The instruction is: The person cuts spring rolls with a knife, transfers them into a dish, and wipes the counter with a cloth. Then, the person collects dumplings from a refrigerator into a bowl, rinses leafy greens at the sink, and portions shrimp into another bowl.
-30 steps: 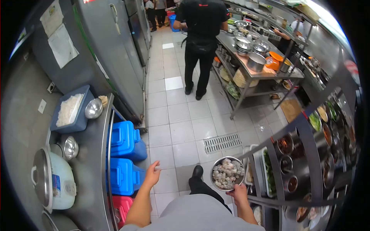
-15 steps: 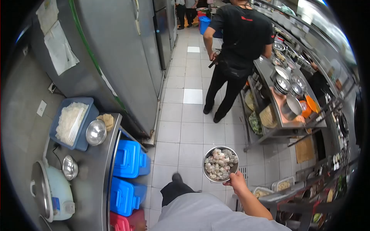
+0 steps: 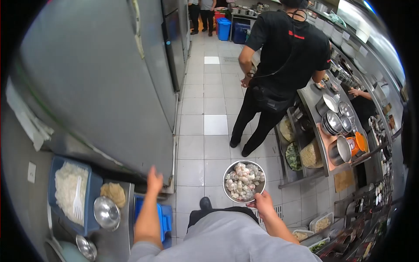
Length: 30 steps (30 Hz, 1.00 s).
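Note:
In front of my body, my right hand [image 3: 262,204] grips the rim of a round metal bowl [image 3: 225,188]. Pale grey and pinkish chunks [image 3: 244,180], seemingly raw shrimp, fill much of the bowl. My left hand [image 3: 154,180] is stretched forward with nothing in it, its fingers extended though slightly blurred. It is near the lower edge of the tall grey metal refrigerator door [image 3: 118,96]; whether it touches the door I cannot tell.
A person in black [image 3: 283,65] stands ahead in the aisle, back turned. Left is a counter with a blue tub [image 3: 91,196] of white rice, a metal bowl [image 3: 107,213] and blue bins [image 3: 164,220] below. Right, a steel table [image 3: 305,96] holds pots and bowls. Tiled floor [image 3: 190,148] runs between.
My left arm has come into view, reaching forward toward the refrigerator. The bowl stays in my right hand. I have moved forward, and the person ahead has shifted slightly right in view.

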Motion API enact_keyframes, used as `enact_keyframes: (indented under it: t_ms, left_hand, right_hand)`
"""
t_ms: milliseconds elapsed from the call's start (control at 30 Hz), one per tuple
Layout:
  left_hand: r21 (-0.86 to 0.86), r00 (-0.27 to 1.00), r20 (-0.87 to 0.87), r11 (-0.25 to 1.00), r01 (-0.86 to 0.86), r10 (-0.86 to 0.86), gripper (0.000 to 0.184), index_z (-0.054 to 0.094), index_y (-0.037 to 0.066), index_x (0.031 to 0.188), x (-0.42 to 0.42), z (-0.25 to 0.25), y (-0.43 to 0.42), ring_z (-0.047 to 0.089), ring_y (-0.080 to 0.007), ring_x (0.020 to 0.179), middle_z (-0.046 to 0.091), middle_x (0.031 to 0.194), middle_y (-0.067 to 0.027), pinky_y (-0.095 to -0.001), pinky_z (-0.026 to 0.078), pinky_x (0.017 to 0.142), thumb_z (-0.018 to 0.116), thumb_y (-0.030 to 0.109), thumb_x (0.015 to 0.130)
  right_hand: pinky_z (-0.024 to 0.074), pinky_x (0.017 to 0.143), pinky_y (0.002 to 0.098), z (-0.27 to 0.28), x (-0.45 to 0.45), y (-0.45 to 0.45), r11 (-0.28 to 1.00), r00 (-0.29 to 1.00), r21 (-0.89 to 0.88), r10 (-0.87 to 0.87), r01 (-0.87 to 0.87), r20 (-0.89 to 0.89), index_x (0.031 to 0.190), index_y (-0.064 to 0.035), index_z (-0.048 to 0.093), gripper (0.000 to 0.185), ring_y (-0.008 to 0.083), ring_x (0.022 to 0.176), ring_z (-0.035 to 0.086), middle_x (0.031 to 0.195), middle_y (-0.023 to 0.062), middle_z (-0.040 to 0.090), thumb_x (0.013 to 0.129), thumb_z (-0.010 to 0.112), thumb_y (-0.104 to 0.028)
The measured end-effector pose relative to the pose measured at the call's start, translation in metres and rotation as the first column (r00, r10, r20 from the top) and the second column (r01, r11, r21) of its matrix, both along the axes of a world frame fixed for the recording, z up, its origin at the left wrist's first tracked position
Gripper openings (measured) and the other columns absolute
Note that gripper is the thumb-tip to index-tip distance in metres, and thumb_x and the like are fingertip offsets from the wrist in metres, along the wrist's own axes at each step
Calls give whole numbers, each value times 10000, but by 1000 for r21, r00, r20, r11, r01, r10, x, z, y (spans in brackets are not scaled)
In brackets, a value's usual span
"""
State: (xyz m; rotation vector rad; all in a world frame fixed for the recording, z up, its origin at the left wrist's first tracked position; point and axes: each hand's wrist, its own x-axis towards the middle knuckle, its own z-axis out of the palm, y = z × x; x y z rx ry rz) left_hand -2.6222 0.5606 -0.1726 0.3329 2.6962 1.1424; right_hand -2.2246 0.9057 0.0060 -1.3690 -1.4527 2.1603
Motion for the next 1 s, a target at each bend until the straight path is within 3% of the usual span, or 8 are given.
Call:
enact_keyframes:
  t_ms: [67,133,233,367,500,567,700,1000]
  left_hand:
    - [99,892,-452,992,77,-24,657,420,-42,1536,-80,137,81,486,-457,1392,488,1499,-300,-488,406,1168,664,153,958]
    - [104,578,-816,986,127,11,653,428,-44,1531,-132,270,140,474,-444,1406,485,1510,-288,-491,396,1177,664,149,954]
    - [140,229,-967,984,114,111,646,429,-32,1540,-191,428,190,501,-394,1413,504,1526,-242,-451,460,1128,668,124,960]
    - [298,327,-923,915,271,204,643,442,-36,1521,-311,546,240,526,-372,1394,547,1501,-221,-455,419,1165,665,183,959]
    - [150,401,-912,978,144,81,731,396,-47,1537,-436,544,295,509,-370,1414,529,1524,-212,-445,409,1175,700,245,939]
    - [385,856,-490,922,46,162,858,347,-58,1540,-463,517,329,509,-371,1410,543,1499,-202,-437,402,1175,757,326,892]
    - [310,575,-711,914,-260,405,996,325,-59,1518,-478,488,358,529,-367,1377,581,1423,-191,-440,407,1156,816,430,802]
    - [365,775,-580,931,-29,252,916,545,-88,1360,-470,516,335,605,-383,1293,647,1360,-235,-427,448,1117,824,516,732]
  right_hand:
    - [643,620,354,4,-14,16,999,999,-2,-32,32,-25,1307,65,521,382,267,686,732,984,224,718,945,459,-39]
    - [648,619,363,7,-23,36,997,996,-11,-79,79,-37,1301,63,522,372,274,697,736,997,227,716,949,464,-44]
    - [651,583,360,2,-23,66,986,985,-7,-168,168,-40,1324,37,512,409,293,692,741,1020,225,720,923,466,-34]
    - [649,578,356,-6,-13,99,953,954,50,-301,300,9,1320,38,516,411,288,676,738,1012,225,719,922,455,-45]
    - [641,552,345,-6,6,99,891,894,86,-448,445,14,1287,37,547,395,264,656,730,966,209,721,913,451,-49]
    - [638,550,344,2,10,93,854,856,106,-515,509,36,1292,44,550,399,263,671,731,990,213,720,917,448,-45]
    - [635,554,341,-14,31,85,801,802,131,-594,584,61,1290,55,553,403,256,670,723,991,214,723,912,450,-40]
    - [642,587,363,-23,49,123,809,809,6,-588,588,-18,1239,80,560,381,268,660,719,943,226,719,892,459,-42]
